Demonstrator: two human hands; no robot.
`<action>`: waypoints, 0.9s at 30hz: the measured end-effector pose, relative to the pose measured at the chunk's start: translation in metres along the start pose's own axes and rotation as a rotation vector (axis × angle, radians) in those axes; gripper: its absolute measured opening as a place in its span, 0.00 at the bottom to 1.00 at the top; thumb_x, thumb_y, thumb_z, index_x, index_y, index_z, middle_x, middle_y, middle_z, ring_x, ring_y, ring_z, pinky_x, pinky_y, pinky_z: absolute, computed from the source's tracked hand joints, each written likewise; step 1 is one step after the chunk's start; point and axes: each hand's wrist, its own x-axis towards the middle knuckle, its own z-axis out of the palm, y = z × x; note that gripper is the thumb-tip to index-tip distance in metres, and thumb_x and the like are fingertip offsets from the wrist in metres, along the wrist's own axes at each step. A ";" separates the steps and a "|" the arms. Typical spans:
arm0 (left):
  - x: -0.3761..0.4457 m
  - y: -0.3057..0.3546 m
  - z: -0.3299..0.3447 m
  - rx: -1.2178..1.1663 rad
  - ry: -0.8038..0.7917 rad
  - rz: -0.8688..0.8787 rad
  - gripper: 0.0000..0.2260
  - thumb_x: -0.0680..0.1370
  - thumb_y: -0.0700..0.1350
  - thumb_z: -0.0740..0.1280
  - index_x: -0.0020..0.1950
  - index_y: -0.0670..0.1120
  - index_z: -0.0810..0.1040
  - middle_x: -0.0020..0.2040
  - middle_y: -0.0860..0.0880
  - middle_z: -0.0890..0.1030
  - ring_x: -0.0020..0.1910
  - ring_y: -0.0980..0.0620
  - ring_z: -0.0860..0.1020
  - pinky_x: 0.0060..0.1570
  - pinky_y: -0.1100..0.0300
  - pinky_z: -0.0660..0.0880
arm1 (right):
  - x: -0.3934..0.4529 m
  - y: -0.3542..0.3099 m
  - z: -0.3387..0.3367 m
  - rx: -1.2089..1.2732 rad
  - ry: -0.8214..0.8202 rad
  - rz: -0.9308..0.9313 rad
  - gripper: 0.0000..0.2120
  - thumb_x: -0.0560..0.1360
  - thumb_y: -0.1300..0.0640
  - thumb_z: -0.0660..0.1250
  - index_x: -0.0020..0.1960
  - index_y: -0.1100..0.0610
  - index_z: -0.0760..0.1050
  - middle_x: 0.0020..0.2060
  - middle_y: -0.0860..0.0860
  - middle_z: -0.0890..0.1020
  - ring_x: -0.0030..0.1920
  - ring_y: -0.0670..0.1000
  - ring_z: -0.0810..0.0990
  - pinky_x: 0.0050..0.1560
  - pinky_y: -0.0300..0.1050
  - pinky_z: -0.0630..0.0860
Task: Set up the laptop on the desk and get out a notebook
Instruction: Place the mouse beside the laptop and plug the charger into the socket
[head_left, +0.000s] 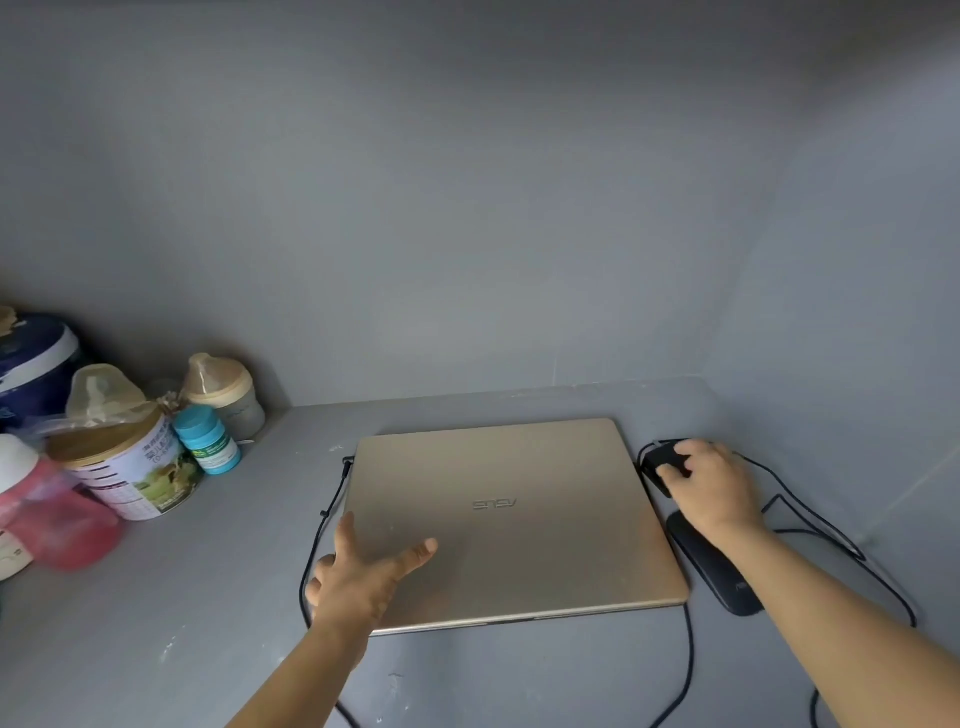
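Observation:
A gold laptop (519, 519) lies closed and flat on the grey desk (156, 623), its logo facing away from me. My left hand (363, 577) hovers over the lid's near left corner with fingers spread, holding nothing. My right hand (711, 483) rests beside the laptop's far right corner, fingers closed over a black power adapter (667, 460). A black cable (685, 670) runs from it around the laptop's front, and another cable (332, 499) plugs into the left side. No notebook is in view.
A dark flat pad (719, 577) lies right of the laptop under my right forearm. At the left stand a milk powder tin (130, 467), a teal bottle (208, 439), baby bottles (228, 387) and a pink container (57, 519). Grey walls close in behind and right.

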 end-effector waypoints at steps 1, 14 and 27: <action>0.000 -0.001 0.001 -0.001 0.012 0.005 0.46 0.65 0.58 0.76 0.75 0.62 0.51 0.70 0.42 0.62 0.70 0.42 0.56 0.70 0.47 0.58 | 0.005 0.002 -0.002 -0.023 0.025 0.013 0.18 0.73 0.55 0.68 0.61 0.60 0.76 0.57 0.62 0.78 0.59 0.63 0.73 0.56 0.54 0.74; 0.010 -0.006 0.013 0.038 0.081 0.043 0.47 0.63 0.61 0.76 0.75 0.60 0.53 0.73 0.44 0.59 0.72 0.43 0.54 0.72 0.46 0.56 | 0.031 0.013 0.009 -0.154 -0.249 0.132 0.21 0.63 0.41 0.72 0.38 0.59 0.74 0.36 0.55 0.80 0.41 0.58 0.79 0.38 0.45 0.74; 0.000 -0.026 -0.002 -0.134 0.055 0.101 0.43 0.62 0.55 0.79 0.73 0.56 0.62 0.72 0.45 0.63 0.73 0.42 0.56 0.71 0.44 0.60 | 0.028 0.004 -0.004 0.161 -0.040 0.129 0.24 0.65 0.62 0.75 0.49 0.63 0.62 0.39 0.60 0.75 0.38 0.60 0.76 0.31 0.46 0.67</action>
